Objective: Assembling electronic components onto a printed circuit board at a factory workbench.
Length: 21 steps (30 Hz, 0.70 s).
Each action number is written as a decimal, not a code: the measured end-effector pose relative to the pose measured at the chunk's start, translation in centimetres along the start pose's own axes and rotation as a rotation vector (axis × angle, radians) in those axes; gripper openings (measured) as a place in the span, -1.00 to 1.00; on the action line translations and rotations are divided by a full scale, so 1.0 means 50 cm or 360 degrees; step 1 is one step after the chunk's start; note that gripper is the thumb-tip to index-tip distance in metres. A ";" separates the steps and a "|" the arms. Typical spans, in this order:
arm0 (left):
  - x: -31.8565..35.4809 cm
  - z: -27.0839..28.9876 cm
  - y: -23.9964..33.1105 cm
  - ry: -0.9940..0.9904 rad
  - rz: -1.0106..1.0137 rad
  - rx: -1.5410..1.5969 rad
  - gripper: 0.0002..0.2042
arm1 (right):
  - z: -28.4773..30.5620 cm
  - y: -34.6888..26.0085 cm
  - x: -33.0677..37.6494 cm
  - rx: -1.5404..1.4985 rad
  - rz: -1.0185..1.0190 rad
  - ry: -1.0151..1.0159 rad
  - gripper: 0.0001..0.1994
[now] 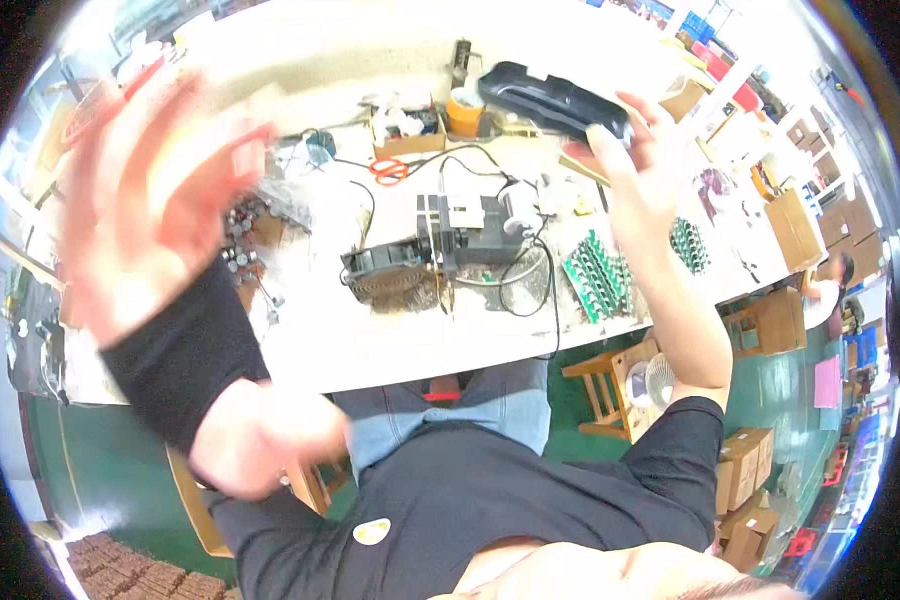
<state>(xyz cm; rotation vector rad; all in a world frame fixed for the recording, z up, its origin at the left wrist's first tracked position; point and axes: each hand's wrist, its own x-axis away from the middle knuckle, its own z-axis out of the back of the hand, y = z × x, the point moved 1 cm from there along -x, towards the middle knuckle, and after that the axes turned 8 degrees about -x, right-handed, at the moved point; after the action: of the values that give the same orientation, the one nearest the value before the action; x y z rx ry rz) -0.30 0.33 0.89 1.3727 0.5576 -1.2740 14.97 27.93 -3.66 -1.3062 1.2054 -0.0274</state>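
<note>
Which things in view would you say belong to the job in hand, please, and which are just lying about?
Likely in the job:
black casing, held in the right hand
perhaps the black machine
perhaps the green circuit boards

Apparently just lying about:
red-handled scissors
orange cup
cardboard boxes

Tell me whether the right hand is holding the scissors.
No, the right hand grips a long black casing, while the scissors lie on the worktable.

Head cam: left fisheye of the worn pair, looking steeply down; left hand [150, 200] nearest the lens, right hand [638, 170] farther out, table [320, 345] beyond, shirt [540, 495] at bottom, floor [90, 450] both sides, edges bow toward rim
</note>
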 end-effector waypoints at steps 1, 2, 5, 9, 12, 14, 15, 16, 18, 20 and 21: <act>0.057 -0.022 0.010 0.0174 0.0319 0.0260 -0.12 | 0.022 0.028 -0.039 0.0158 0.0050 -0.0030 -0.46; 0.117 -0.006 -0.002 0.0252 0.0634 0.0468 -0.12 | 0.052 0.066 -0.083 0.0288 0.0101 -0.0069 -0.45; 0.269 0.002 -0.054 0.0119 0.1014 0.0636 -0.30 | 0.129 0.150 -0.259 0.0871 0.0421 -0.0014 -0.44; 0.466 0.023 -0.072 0.0092 0.1645 0.0704 -0.54 | 0.138 0.194 -0.490 0.1988 0.1480 -0.0422 -0.51; 0.548 0.046 -0.074 0.0096 0.1904 0.0633 -0.67 | 0.067 0.210 -0.569 0.2741 0.0726 -0.0783 -0.77; 0.578 0.045 -0.069 0.0154 0.2017 0.0665 -0.76 | 0.016 0.246 -0.605 0.3024 0.0737 -0.1089 -0.80; 0.579 0.040 -0.065 0.0145 0.2032 0.0630 -0.77 | 0.016 0.291 -0.628 0.3011 0.0736 -0.1043 -0.85; 0.580 0.038 -0.064 0.0109 0.2065 0.0637 -0.76 | -0.002 0.315 -0.635 0.3017 0.0700 -0.1090 -0.85; 0.606 0.041 -0.073 0.0094 0.2088 0.0604 -0.75 | -0.038 0.345 -0.647 0.3052 0.0449 -0.1222 -0.80; 0.613 0.042 -0.074 0.0194 0.2145 0.0645 -0.73 | -0.068 0.356 -0.651 0.3076 0.0295 -0.1246 -0.79; 0.612 0.045 -0.077 0.0200 0.2142 0.0639 -0.73 | -0.079 0.358 -0.648 0.3116 0.0120 -0.1279 -0.78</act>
<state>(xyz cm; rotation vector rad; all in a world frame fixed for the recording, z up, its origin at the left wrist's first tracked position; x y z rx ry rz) 4.82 -10.78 -27.53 1.6523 -0.5644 -0.1720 -12.64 51.35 5.11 0.4914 0.1168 -0.4525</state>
